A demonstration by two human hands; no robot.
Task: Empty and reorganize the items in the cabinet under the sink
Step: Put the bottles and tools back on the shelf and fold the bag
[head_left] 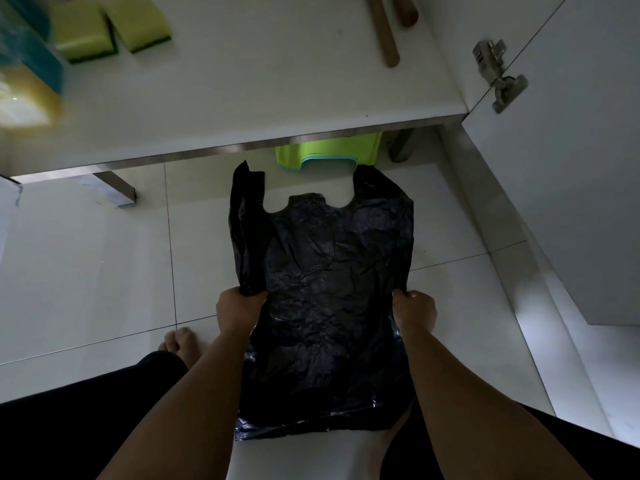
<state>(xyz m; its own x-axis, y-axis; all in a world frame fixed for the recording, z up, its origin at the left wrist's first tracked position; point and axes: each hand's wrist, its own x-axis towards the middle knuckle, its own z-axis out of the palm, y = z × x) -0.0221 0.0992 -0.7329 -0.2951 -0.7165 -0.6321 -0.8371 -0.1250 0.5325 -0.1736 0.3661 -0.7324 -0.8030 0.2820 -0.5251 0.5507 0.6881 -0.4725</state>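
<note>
The left hand and right hand each pinch a side edge of a black plastic bag, which lies spread flat between them, handles pointing away toward the cabinet floor. No writing shows. Beyond the grip, yellow-green sponges lie on that floor.

I can read nothing here — no word, brand, number or sign. The black plastic bag I hold by its edges is plain, the two green sponges on the cabinet floor carry no print I can make out, and the blue and yellow packet at the left is too blurred to show any lettering — the metal hinge shows no legible stamp either.
</note>
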